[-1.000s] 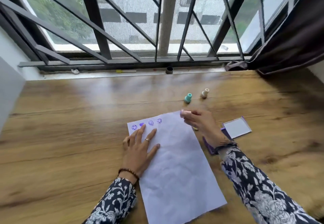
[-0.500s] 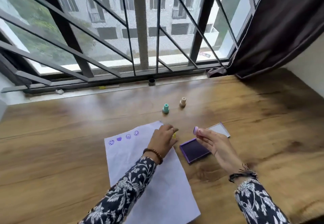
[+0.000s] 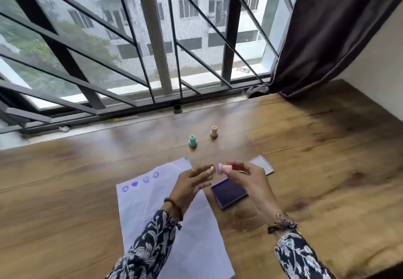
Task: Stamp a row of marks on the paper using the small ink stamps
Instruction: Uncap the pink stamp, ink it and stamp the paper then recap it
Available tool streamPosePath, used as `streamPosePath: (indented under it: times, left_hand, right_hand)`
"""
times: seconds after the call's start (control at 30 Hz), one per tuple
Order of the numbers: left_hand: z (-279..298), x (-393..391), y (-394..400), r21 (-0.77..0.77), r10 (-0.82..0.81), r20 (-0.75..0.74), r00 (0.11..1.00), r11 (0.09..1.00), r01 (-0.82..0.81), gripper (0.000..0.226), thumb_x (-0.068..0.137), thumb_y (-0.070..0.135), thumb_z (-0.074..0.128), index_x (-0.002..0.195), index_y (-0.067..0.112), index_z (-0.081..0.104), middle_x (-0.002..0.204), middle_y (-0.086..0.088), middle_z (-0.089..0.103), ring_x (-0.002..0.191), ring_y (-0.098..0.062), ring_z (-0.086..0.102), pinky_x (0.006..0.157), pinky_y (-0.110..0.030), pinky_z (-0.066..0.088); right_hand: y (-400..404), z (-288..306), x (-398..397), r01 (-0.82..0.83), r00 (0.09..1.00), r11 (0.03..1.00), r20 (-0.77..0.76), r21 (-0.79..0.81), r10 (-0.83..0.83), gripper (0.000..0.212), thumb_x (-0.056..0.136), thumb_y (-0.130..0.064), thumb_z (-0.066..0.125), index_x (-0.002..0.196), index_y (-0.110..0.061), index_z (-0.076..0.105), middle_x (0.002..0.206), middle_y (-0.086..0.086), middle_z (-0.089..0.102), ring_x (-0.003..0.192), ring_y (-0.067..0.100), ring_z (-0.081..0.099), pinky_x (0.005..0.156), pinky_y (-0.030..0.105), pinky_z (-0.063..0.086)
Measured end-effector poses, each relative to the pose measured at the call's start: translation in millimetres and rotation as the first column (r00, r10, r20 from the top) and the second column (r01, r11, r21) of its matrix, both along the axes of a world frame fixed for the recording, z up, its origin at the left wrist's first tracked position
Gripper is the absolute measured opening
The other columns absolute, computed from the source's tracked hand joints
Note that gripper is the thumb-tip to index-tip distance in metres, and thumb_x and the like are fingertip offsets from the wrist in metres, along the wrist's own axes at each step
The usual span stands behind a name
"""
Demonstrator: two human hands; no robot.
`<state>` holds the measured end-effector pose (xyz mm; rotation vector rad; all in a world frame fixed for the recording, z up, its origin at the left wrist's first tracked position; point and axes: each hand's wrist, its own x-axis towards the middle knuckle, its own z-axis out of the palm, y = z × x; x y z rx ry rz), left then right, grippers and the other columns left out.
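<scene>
A white paper (image 3: 152, 204) lies on the wooden table with a row of several purple marks (image 3: 139, 181) along its top edge. My right hand (image 3: 246, 178) pinches a small pink stamp (image 3: 222, 169), held sideways above the open purple ink pad (image 3: 229, 192), its purple face pointing left. My left hand (image 3: 192, 183) hovers over the paper's right edge, fingers apart, fingertips just short of the stamp's face. Two more stamps stand farther back: a teal stamp (image 3: 192, 141) and a beige stamp (image 3: 214, 132).
The ink pad's lid (image 3: 262, 164) lies behind the pad, partly hidden by my right hand. A small dark cap (image 3: 177, 108) sits on the window sill. Window bars run along the back and a dark curtain (image 3: 327, 34) hangs at the right.
My left hand has lifted off the paper and opened toward the stamp. My right hand has carried the stamp from the paper's top edge to above the ink pad. The view has shifted.
</scene>
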<state>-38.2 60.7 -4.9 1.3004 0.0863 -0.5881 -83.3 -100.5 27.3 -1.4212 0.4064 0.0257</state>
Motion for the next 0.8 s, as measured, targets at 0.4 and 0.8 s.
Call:
streamPosePath:
  times: [0.4, 0.8]
  left_hand:
    - [0, -3, -4, -0.119, 0.069, -0.086, 0.994, 0.990, -0.079, 0.015, 0.085, 0.007, 0.056, 0.090, 0.012, 0.070, 0.080, 0.003, 0.077, 0.080, -0.006, 0.069, 0.066, -0.011, 0.054]
    - [-8, 12, -28, -0.093, 0.162, 0.076, 0.984, 0.984, -0.154, 0.017, 0.066, 0.017, 0.074, 0.083, 0.018, 0.074, 0.080, 0.004, 0.077, 0.086, -0.008, 0.069, 0.069, -0.011, 0.052]
  right_hand:
    - [5, 12, 9, -0.087, 0.987, 0.935, 0.095, -0.344, 0.127, 0.019, 0.069, -0.004, 0.076, 0.085, -0.014, 0.074, 0.079, 0.000, 0.075, 0.075, 0.002, 0.070, 0.067, 0.004, 0.049]
    - [-11, 4, 42, -0.066, 0.996, 0.938, 0.029, -0.340, 0.081, 0.015, 0.068, -0.015, 0.078, 0.061, -0.028, 0.073, 0.056, -0.012, 0.072, 0.060, 0.006, 0.069, 0.065, 0.020, 0.059]
